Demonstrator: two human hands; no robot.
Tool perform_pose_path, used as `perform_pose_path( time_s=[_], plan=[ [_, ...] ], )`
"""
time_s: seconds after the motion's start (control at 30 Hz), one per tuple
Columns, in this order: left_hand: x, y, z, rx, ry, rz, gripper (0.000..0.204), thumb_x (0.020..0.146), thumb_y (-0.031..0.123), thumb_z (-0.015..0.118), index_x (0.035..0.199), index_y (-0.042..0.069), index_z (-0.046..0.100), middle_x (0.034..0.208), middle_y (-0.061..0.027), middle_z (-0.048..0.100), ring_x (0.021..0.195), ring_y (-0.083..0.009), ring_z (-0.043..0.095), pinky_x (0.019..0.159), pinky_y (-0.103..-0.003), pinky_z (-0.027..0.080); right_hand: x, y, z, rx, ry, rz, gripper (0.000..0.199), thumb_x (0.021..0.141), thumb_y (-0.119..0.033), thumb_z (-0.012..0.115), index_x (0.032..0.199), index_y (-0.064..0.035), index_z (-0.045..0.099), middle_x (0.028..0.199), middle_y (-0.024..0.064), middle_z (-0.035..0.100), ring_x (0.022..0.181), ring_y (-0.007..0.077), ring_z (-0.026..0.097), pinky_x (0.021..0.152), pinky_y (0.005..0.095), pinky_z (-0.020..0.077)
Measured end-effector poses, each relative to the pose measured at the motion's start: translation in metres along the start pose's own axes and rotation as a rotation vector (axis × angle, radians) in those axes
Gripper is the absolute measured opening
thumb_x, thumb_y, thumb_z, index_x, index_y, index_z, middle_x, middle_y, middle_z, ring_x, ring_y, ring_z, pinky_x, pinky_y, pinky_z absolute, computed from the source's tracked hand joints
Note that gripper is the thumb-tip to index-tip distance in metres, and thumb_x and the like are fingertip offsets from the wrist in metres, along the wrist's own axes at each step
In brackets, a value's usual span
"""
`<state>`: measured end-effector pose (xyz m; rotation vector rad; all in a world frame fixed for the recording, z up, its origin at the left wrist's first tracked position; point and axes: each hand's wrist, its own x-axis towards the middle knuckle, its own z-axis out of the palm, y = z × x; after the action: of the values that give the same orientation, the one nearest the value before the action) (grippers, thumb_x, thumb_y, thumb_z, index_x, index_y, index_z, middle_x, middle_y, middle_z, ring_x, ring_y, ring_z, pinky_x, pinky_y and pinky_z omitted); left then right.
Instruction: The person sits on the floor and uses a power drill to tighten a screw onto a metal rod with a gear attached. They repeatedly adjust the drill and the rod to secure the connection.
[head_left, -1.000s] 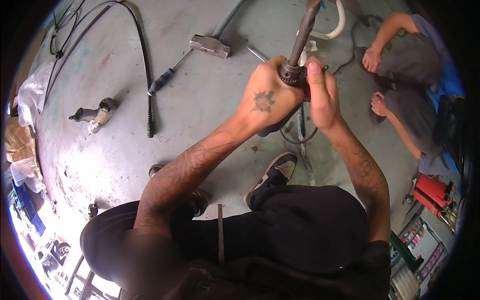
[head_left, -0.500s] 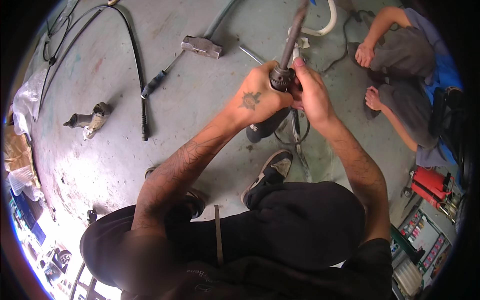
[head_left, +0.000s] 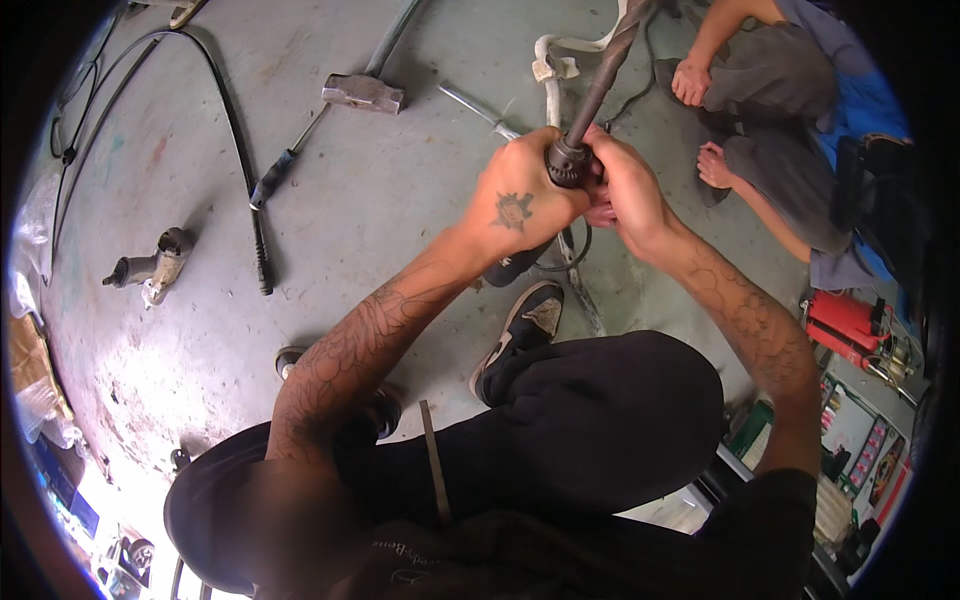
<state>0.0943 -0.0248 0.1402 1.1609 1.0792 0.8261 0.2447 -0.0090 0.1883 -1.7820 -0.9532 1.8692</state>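
Note:
A power drill (head_left: 515,265) is held out in front of me, its body mostly hidden beneath my hands. Its toothed chuck (head_left: 568,167) grips a long, thick drill bit (head_left: 606,72) that points up and away. My left hand (head_left: 525,195) is closed round the drill just behind the chuck. Close against the chuck's right side is my right hand (head_left: 632,190), with its fingers curled in. A small dark bit shows between those fingers and the chuck, too hidden to name. Past the hands lies a white bent tube (head_left: 553,62).
On the floor to the left are a sledgehammer (head_left: 365,93), a screwdriver (head_left: 272,180), a black cable (head_left: 232,110) and a metal part (head_left: 155,267). Another person (head_left: 775,130) crouches at the right. Nearer on that side are a red jack (head_left: 848,322) and a tool case (head_left: 850,420).
My view has shifted, so the floor things sit further left in the picture. Both hands stay at the chuck; the right thumb has come in closer to it, and the bit leans more to the right.

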Motion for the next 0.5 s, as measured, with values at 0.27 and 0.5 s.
perform_pose_path(
  time_s=[0.27,0.5],
  plan=[
    [-0.002,0.000,-0.004,0.127,-0.074,-0.034,0.033,0.071,0.016,0.075,0.097,-0.001,0.065,0.084,-0.0177,0.072,0.077,-0.0283,0.070,0.074,-0.037,0.053,-0.010,0.028,0.010,0.247,0.083,-0.275,0.054,0.106,-0.055,0.033,0.096,-0.0076,0.058,0.067,-0.0032,0.041,0.056,0.0074,0.035,0.053,0.0258,0.0317],
    [-0.039,-0.018,0.052,0.168,-0.103,-0.110,0.028,0.070,0.016,0.073,0.092,0.001,0.064,0.078,-0.0238,0.067,0.077,-0.0408,0.067,0.072,-0.046,0.052,-0.044,0.075,-0.016,-0.013,0.295,-0.135,0.039,0.106,-0.045,0.040,0.087,-0.0141,0.054,0.067,-0.0076,0.041,0.054,0.0041,0.033,0.049,0.0227,0.0258]
  ],
)
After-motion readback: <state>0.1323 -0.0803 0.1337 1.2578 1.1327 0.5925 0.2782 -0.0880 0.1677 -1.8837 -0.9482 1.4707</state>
